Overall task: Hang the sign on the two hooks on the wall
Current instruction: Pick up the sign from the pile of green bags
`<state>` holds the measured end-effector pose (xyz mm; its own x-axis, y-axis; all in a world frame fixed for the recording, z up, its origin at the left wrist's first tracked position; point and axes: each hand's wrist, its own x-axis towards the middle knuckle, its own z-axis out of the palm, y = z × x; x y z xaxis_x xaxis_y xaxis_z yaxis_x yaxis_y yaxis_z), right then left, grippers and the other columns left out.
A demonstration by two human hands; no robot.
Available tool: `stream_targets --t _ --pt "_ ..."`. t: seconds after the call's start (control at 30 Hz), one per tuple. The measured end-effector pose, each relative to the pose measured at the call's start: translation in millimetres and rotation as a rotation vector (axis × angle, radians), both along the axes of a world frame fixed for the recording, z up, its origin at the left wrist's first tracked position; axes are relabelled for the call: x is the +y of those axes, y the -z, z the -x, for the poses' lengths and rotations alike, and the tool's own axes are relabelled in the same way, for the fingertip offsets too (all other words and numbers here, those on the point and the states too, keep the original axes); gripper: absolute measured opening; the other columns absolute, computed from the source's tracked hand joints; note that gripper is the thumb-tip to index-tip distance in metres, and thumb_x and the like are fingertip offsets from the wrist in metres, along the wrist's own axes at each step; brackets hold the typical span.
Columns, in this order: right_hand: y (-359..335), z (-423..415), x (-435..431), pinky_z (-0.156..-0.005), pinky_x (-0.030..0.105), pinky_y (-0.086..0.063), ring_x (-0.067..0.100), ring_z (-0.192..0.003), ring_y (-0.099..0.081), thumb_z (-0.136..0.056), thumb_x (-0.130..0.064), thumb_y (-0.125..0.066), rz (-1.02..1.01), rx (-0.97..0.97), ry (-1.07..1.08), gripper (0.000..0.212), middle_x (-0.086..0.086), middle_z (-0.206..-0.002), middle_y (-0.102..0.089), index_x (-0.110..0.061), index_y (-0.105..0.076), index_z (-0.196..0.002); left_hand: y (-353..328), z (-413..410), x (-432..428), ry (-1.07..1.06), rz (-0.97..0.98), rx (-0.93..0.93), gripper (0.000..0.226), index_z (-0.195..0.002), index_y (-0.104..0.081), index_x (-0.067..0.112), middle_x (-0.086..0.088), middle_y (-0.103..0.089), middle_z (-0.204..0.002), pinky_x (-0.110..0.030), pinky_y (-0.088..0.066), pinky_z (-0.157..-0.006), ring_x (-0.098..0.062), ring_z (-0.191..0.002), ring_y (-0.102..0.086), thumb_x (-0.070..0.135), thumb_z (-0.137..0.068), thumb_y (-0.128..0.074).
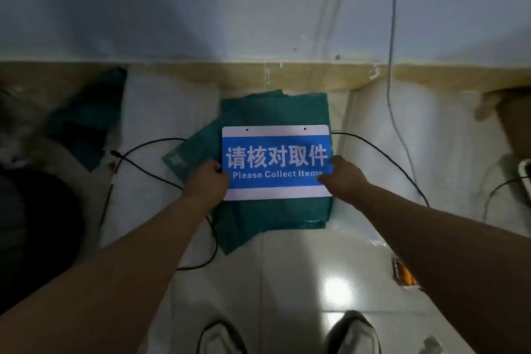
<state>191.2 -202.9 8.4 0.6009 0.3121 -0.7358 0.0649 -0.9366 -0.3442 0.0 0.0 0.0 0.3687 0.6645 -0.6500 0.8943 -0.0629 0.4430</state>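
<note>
Behind sign (276,162) — fingers (324,179) hidden

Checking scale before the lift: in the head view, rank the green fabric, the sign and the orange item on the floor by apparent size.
1. Green fabric, spreading past the sign on all sides.
2. Sign, gripped at its lower corners by the left hand and right hand.
3. Orange item, smallest though nearer the camera and partly hidden.
</note>
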Motion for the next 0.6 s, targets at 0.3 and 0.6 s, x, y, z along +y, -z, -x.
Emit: stream_targets --t 0.3,0.6 --pt "94.7 -10.1 14.1 -0.086 0.051 -0.058 0.035 -0.097 -0.069 -0.075 -0.039 -0.064 -0.11 -0.106 0.235 0.062 0.012 -0.116 -0.066 -0.022 -0.042 -0.131 89.0 -0.7 -2.0 -0.326 0.097 -0.272 0.058 -0.153 -0.046 0.007 -0.015 -0.059 -0.146 -0.03 -0.051 -0.082 -0.02 -0.104 -0.06 0.018 -0.1 -0.066" --pt "104.3 2.2 13.3 -0.075 0.051 -0.062 0.029 -0.088 -0.071 -0.085 -0.034 -0.066 -0.318 -0.069 0.592 0.041 0.007 -0.11 -0.066 -0.034 -0.039 -0.116 103.3 0.5 -18.1 -0.552 -0.014 -0.544 0.034 -0.129 -0.069 0.019 0.005 -0.072 -0.105 -0.025 -0.053 -0.065 -0.008 -0.086 -0.069 0.011 -0.097 -0.07"
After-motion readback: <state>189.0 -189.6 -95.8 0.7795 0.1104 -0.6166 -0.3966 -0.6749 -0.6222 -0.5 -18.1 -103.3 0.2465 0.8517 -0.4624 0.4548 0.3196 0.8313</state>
